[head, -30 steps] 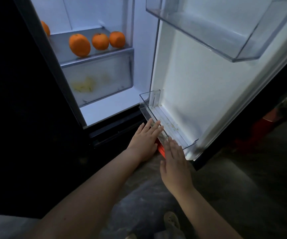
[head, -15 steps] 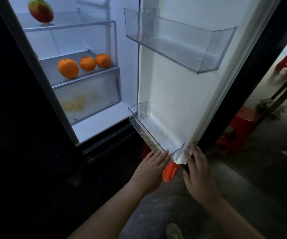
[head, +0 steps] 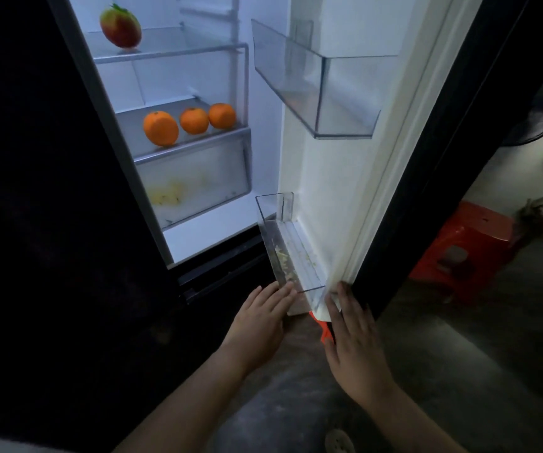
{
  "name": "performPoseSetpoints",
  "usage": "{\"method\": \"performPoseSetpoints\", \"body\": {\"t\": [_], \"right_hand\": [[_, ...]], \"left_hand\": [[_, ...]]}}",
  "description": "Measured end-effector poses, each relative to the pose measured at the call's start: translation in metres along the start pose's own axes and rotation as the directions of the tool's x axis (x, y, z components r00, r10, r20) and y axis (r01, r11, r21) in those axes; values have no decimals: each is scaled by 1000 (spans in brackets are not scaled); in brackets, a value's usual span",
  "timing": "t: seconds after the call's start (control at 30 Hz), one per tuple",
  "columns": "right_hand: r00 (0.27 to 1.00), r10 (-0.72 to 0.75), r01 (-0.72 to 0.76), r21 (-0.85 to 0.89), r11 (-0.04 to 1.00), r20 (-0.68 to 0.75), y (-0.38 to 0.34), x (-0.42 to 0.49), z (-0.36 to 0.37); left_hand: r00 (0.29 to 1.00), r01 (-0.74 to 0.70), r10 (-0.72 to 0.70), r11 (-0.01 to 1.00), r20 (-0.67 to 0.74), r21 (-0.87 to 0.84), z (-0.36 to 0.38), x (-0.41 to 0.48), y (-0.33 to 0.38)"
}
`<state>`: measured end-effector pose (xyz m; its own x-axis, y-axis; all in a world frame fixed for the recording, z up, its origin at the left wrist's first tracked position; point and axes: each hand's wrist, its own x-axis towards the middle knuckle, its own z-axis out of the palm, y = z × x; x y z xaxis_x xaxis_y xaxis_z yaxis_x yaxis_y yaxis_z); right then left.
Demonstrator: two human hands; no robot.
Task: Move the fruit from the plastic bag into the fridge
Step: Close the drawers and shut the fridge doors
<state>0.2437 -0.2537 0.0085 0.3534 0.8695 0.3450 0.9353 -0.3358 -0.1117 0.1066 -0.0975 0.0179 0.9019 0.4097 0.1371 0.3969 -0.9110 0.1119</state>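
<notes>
Fruit sits inside the fridge (head: pixel 263 178) — three oranges (head: pixel 190 124), one apple (head: pixel 120 26) above. Your left hand (head: pixel 260 322) and right hand (head: pixel 355 341), both flat and empty, rest at the door (head: pixel 345 178) bottom. Bag unseen; closing likely comes next.

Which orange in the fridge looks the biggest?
The leftmost orange of the three. It sits nearest the shelf's front edge and looks bigger than the other two beside it.

orange object (head: pixel 324 331): mostly hidden behind right hand (head: pixel 355 348) | door (head: pixel 345 178): top cropped
</notes>
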Motion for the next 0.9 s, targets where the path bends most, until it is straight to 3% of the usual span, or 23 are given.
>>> {"method": "performPoseSetpoints", "body": {"t": [0.17, 0.3, 0.37, 0.47, 0.6, 0.77, 0.9], "right_hand": [[996, -86, 85, 79, 993, 9, -29, -1, 2], [982, -150, 168, 173, 970, -117, -33, -3, -10], [973, -95, 142, 218, 966, -211, -29, -2, -16], [956, -8, 87, 257, 962, -292, -25, 2, -22], [963, -51, 120, 254, 960, -264, -29, 15, -23], [967, -149, 219, 373, 902, -206, -48, 27, -16], [946, -262, 316, 369, 874, -190, -63, 40, -12]], "left_hand": [[997, 74, -73, 996, -20, 53, -8, -15, -18], [982, 182, -179, 981, -58, 62, -9, -29, -25], [984, 153, -143, 983, -110, 96, -10, -38, -20], [981, -3, 26, 993, -193, 122, -11, -47, -2], [971, -68, 108, 981, -215, 184, -14, -43, 13], [981, 66, -27, 978, -192, 197, -13, -47, 1], [970, 147, -100, 967, -221, 209, -21, -56, -15]]}}
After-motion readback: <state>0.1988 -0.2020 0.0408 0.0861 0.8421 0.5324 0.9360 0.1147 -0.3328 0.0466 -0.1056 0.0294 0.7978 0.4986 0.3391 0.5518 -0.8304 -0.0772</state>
